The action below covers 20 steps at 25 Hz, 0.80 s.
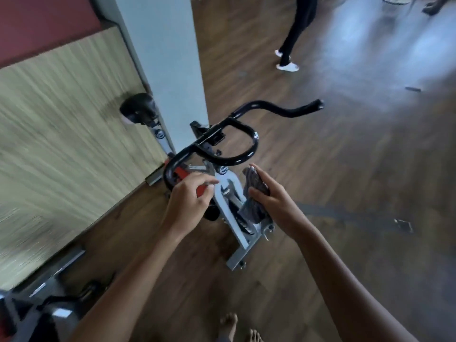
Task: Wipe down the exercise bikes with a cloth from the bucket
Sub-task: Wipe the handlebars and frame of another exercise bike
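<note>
An exercise bike stands in front of me, with black handlebars (229,134), a white frame (228,191), a red part under the bars and a black saddle (138,108) at the far end. My left hand (190,196) lies over the near left end of the handlebars. Its fingers are loosely stretched toward the red part, and whether they hold the bar is hidden. My right hand (271,193) grips a dark bunched cloth (255,183) just right of the frame. The cloth's end hangs down beside the flywheel. No bucket is in view.
A white pillar (167,58) and a wood-panelled wall (61,144) stand close behind the bike. Part of another machine (49,312) is at the bottom left. A person in black trousers (293,33) walks on the wooden floor at the back right. My bare feet (237,327) are below.
</note>
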### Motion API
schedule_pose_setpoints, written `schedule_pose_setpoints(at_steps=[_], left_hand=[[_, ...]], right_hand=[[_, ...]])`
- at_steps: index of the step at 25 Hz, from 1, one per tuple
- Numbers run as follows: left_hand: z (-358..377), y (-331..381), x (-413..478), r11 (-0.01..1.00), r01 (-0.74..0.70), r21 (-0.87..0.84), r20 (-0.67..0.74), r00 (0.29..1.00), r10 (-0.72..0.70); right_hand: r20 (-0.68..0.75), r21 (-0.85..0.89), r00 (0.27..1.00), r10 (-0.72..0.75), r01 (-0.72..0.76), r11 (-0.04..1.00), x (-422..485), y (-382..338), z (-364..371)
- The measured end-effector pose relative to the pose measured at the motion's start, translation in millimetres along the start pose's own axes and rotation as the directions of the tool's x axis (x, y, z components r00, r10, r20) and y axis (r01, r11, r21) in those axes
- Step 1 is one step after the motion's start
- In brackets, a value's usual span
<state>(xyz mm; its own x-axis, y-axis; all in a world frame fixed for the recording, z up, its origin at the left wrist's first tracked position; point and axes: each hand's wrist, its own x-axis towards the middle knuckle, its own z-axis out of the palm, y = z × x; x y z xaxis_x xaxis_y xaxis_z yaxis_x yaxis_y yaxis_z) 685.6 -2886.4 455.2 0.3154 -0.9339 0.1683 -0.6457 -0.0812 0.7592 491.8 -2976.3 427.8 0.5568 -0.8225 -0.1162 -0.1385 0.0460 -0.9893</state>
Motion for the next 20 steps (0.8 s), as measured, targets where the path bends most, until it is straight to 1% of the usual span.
schedule_pose_setpoints(at_steps=[3, 6, 9, 12, 16, 18, 20], left_hand=[[18.0, 38.4, 3.4, 0.994, -0.107, 0.012, 0.132, 0.986, 0.104], [48.2, 73.7, 12.4, 0.972, -0.233, 0.002, 0.266, 0.938, 0.224], [89.1, 109.3, 25.0, 0.933, -0.358, -0.025, 0.388, 0.857, 0.339], [140.3, 149.4, 34.9, 0.88, -0.471, -0.066, 0.477, 0.759, 0.443], [220.7, 197.6, 47.2, 0.847, -0.522, -0.096, 0.573, 0.667, 0.476], [263.7, 220.6, 55.4, 0.837, -0.535, -0.117, 0.597, 0.636, 0.49], [308.5, 247.1, 65.7, 0.837, -0.534, -0.12, 0.617, 0.62, 0.484]], right_hand=[[-0.146, 0.004, 0.989, 0.03, -0.03, 1.0, -46.0, -5.5, -25.6], [-0.309, -0.005, 0.95, 0.037, -0.041, 0.999, -88.4, -6.9, -51.4], [-0.45, 0.004, 0.891, 0.063, -0.068, 0.998, -119.8, -9.3, -83.6], [-0.596, 0.0, 0.801, 0.056, -0.07, 0.998, -144.9, -4.8, -127.5], [-0.734, 0.027, 0.675, 0.077, -0.084, 0.996, -169.9, 14.1, -200.0], [-0.771, 0.042, 0.63, 0.092, -0.094, 0.995, -178.0, 26.7, -243.1], [-0.793, 0.061, 0.599, 0.112, -0.105, 0.993, -184.1, 38.6, -292.0]])
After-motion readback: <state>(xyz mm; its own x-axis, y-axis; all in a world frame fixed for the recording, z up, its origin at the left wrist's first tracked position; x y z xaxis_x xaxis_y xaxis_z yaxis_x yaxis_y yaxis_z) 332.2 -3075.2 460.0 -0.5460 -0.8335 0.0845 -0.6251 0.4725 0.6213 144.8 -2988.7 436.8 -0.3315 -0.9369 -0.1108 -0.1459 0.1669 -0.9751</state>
